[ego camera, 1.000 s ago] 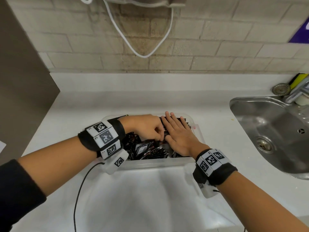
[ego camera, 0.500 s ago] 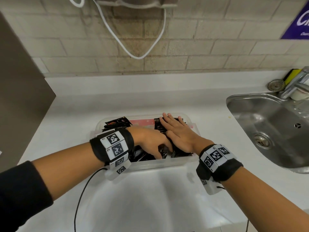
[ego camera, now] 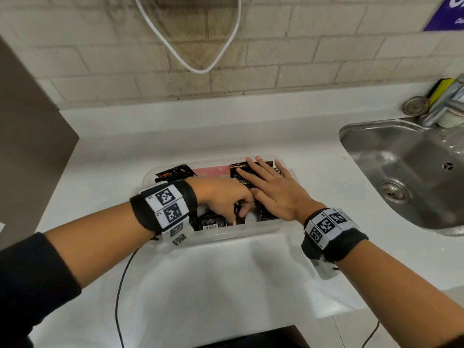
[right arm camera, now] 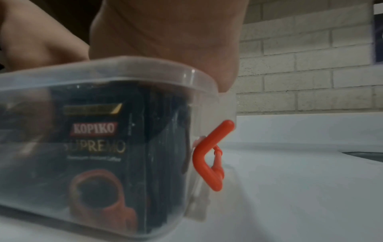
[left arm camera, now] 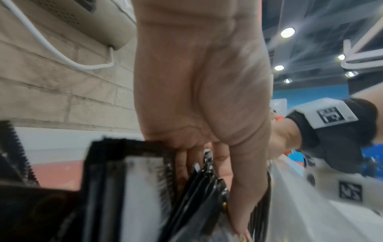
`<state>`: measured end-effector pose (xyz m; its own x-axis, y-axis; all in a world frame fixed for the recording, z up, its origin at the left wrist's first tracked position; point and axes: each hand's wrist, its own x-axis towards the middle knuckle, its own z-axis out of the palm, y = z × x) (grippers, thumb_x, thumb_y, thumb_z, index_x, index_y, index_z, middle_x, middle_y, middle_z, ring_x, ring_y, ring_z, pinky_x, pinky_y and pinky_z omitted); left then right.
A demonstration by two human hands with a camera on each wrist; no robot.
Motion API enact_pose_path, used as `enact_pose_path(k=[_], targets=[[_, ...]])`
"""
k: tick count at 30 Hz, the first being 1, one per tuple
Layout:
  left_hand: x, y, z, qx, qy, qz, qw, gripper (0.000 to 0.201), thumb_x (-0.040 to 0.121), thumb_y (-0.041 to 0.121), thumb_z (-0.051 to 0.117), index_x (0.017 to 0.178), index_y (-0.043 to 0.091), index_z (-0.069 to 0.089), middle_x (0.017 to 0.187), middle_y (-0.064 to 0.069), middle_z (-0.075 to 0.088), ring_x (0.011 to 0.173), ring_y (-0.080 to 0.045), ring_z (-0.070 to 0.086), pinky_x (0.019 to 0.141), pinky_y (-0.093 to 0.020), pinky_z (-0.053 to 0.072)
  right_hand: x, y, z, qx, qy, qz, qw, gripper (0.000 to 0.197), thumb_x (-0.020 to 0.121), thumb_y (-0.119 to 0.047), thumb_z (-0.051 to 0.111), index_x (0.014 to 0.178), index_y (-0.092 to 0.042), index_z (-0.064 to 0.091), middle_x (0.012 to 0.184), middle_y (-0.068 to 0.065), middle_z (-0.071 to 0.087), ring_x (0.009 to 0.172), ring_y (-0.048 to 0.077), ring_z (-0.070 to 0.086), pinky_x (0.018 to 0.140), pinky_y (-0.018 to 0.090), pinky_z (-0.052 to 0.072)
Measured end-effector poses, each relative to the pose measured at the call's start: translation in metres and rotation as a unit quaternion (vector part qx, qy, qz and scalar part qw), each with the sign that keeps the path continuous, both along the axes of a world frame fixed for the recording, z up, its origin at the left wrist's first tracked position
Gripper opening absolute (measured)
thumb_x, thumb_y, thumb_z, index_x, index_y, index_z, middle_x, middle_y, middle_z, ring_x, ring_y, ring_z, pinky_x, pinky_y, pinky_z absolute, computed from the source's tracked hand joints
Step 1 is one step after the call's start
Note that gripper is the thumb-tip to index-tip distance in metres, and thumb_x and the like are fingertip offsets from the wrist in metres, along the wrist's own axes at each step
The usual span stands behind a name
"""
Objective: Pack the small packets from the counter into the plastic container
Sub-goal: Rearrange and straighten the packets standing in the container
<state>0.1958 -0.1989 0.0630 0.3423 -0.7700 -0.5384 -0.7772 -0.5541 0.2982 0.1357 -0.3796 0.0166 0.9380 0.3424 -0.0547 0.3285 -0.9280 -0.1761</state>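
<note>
Coffee sachets point(ego camera: 251, 172) stand packed on edge inside the clear plastic container point(ego camera: 226, 233), which sits on the white counter point(ego camera: 213, 285) about midway between its back edge and its front edge, left of the steel sink point(ego camera: 406, 172). The right hand point(ego camera: 273, 192) lies flat over the row of black sachets at the container's right end, fingers straight and spread, palm pressing down on their top edges; it grasps nothing. The left hand point(ego camera: 226, 199) reaches down into the middle of the container just beside the right one, its fingers curled among the sachets there. In the left wrist view the fingers point(left arm camera: 238, 196) are dug in between several thin black packets and the thumb side closes against them, so this hand pinches a small bundle of sachets (how many I cannot tell, the view is blurred).

Through the container's near wall the right wrist view shows a black sachet point(right arm camera: 95, 147) printed with Kopiko Supremo and a red-brown cup, upright against the plastic, with more sachets stacked edge-on behind it. An orange clip latch point(right arm camera: 211, 155) hangs open on the container's right end wall. At the container's far left corner a black sachet point(ego camera: 175, 172) tilts up above the rim, and the pink bottom point(ego camera: 213, 170) shows bare between it and the packed row.

A white cable point(ego camera: 198, 69) loops down the brick wall point(ego camera: 326, 59) behind the counter.
</note>
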Motion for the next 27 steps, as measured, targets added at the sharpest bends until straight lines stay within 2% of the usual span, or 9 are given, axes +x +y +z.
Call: enact_pose_path(k=[4,7,10,12,15,18,20,22,27], targets=[[-0.005,0.007,0.009,0.02,-0.007,0.002,1.0,0.044,0.083,0.024,0.077,0.121,0.025,0.054,0.088,0.007,0.057,0.073,-0.009,0.052,0.054,-0.017,0.036,0.0,0.001,0.0,0.014,-0.004,-0.007,1.0,0.053,0.104,-0.038,0.019,0.156,-0.041,0.008,0.166,-0.008,-0.004,0.151,0.01,-0.011,0.122,0.046,-0.005],[-0.01,0.005,0.018,0.056,-0.026,-0.014,0.998,0.055,0.084,0.03,0.076,0.132,0.022,0.051,0.103,0.001,0.061,0.089,-0.019,0.057,0.076,-0.034,0.051,-0.001,0.001,-0.001,0.008,-0.005,-0.008,1.0,0.053,0.105,-0.038,0.02,0.156,-0.041,0.008,0.166,-0.008,-0.003,0.152,0.011,-0.011,0.122,0.046,-0.005],[-0.012,0.003,0.029,0.076,-0.056,-0.039,0.995,0.047,0.083,0.036,0.074,0.125,0.021,0.062,0.097,0.002,0.065,0.101,-0.022,0.059,0.098,-0.045,0.046,0.0,0.001,-0.002,0.007,-0.008,-0.008,1.0,0.053,0.105,-0.038,0.021,0.156,-0.042,0.007,0.166,-0.007,-0.003,0.152,0.011,-0.01,0.123,0.045,-0.005],[-0.011,0.004,0.035,0.061,-0.063,-0.037,0.995,0.038,0.08,0.036,0.074,0.114,0.022,0.065,0.098,0.001,0.066,0.099,-0.023,0.059,0.096,-0.045,0.047,0.0,0.001,-0.003,0.008,-0.009,-0.006,1.0,0.053,0.105,-0.038,0.021,0.156,-0.043,0.006,0.166,-0.007,-0.003,0.152,0.011,-0.01,0.123,0.045,-0.005],[-0.007,0.009,0.042,-0.011,-0.031,0.003,0.999,0.023,0.076,0.031,0.075,0.094,0.029,0.061,0.09,0.008,0.061,0.084,-0.014,0.058,0.076,-0.035,0.051,0.001,0.001,-0.005,0.01,-0.009,-0.007,1.0,0.053,0.105,-0.039,0.023,0.154,-0.044,0.005,0.166,-0.006,-0.003,0.152,0.012,-0.009,0.123,0.045,-0.005],[0.0,0.015,0.046,-0.092,-0.013,0.057,0.994,0.024,0.077,0.026,0.074,0.096,0.028,0.06,0.079,0.013,0.058,0.067,-0.004,0.053,0.063,-0.028,0.043,0.003,0.001,-0.007,0.014,-0.011,-0.018,1.0,0.051,0.106,-0.041,0.023,0.155,-0.04,0.013,0.166,-0.007,-0.003,0.152,0.012,-0.008,0.123,0.043,-0.004],[0.005,0.021,0.048,-0.129,0.011,0.082,0.988,0.029,0.081,0.02,0.07,0.106,0.03,0.059,0.083,0.016,0.058,0.071,-0.007,0.055,0.068,-0.029,0.044,0.004,0.001,-0.007,0.02,-0.012,-0.023,0.999,0.05,0.105,-0.043,0.023,0.155,-0.038,0.018,0.166,-0.008,-0.002,0.152,0.012,-0.006,0.123,0.042,-0.002],[0.009,0.025,0.05,-0.137,0.031,0.094,0.986,0.031,0.087,0.018,0.064,0.112,0.036,0.061,0.097,0.017,0.061,0.087,-0.012,0.059,0.079,-0.03,0.046,0.005,0.001,-0.007,0.028,-0.013,-0.025,0.999,0.05,0.105,-0.045,0.023,0.154,-0.038,0.02,0.166,-0.008,0.0,0.152,0.013,-0.005,0.123,0.042,-0.001],[0.014,0.03,0.043,-0.115,0.022,0.133,0.984,0.024,0.091,0.019,0.057,0.09,0.034,0.076,0.1,0.005,0.069,0.094,-0.02,0.064,0.091,-0.046,0.049,0.005,0.001,-0.007,0.038,-0.013,-0.022,0.999,0.049,0.105,-0.048,0.022,0.154,-0.046,0.014,0.166,-0.008,0.002,0.152,0.012,-0.005,0.123,0.043,0.0]])
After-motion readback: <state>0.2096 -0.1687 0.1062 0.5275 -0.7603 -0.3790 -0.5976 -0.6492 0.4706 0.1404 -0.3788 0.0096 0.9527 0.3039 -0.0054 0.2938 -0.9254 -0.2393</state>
